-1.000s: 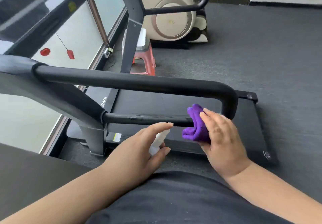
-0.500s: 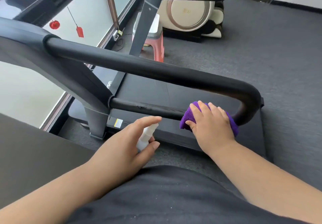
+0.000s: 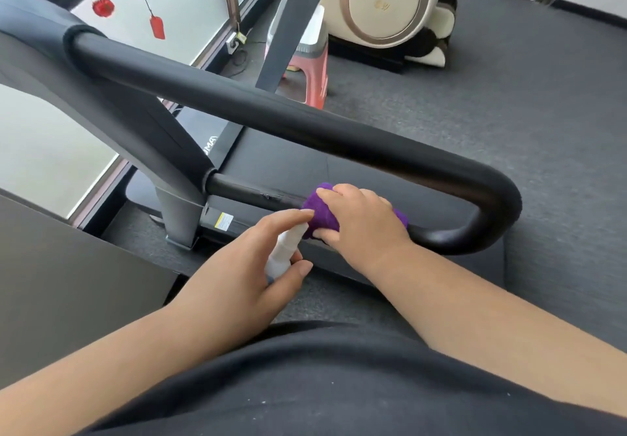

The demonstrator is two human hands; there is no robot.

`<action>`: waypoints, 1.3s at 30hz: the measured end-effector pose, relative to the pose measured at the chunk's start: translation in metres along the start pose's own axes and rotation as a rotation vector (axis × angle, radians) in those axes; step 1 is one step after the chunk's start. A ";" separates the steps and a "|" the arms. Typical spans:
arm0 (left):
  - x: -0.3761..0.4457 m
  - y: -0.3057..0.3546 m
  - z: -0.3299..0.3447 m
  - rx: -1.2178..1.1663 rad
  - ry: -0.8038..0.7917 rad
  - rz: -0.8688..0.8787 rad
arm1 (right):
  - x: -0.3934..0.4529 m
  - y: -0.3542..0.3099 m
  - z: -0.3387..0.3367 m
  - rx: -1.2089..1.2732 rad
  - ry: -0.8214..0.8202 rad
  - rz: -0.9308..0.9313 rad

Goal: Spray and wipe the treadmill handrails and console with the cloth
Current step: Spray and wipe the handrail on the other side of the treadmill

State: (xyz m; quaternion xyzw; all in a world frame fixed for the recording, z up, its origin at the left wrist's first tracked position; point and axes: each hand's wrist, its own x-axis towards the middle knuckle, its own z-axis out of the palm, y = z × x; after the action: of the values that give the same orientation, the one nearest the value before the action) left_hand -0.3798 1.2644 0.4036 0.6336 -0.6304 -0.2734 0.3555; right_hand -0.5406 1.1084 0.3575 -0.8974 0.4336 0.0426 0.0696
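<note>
The black treadmill handrail [image 3: 305,120] runs from upper left to a U-bend at the right, then returns as a thinner lower bar [image 3: 244,193]. My right hand [image 3: 363,222] grips a purple cloth [image 3: 320,213] wrapped round that lower bar, just left of the bend. My left hand [image 3: 244,266] holds a small white spray bottle [image 3: 283,252], index finger over its top, the nozzle close to the cloth. The console is out of view at the upper left.
The treadmill belt [image 3: 288,160] lies beneath the rail. Grey carpet [image 3: 509,103] spreads to the right. A red stool [image 3: 312,72] and a cream massage chair [image 3: 390,4] stand behind. A window [image 3: 163,11] with red hanging ornaments fills the left. A dark tabletop [image 3: 68,286] is at lower left.
My right hand has wrapped the cloth onto the lower bar and slid it leftward along it. My left hand with the bottle stayed close beside it. The view shifted nearer.
</note>
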 end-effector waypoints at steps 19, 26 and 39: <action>-0.045 -0.054 -0.035 -0.049 0.133 -0.186 | 0.060 -0.077 0.021 -0.062 0.070 -0.180; -0.065 -0.066 -0.041 -0.050 0.189 -0.247 | 0.108 -0.139 0.037 -0.204 0.052 -0.235; -0.049 -0.062 -0.042 -0.111 0.183 -0.182 | 0.055 -0.073 0.026 -0.175 0.048 -0.202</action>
State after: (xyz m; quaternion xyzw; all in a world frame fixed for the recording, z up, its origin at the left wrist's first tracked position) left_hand -0.3119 1.3148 0.3745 0.6898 -0.5193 -0.2799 0.4197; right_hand -0.4497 1.1155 0.3309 -0.9399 0.3371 0.0517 -0.0156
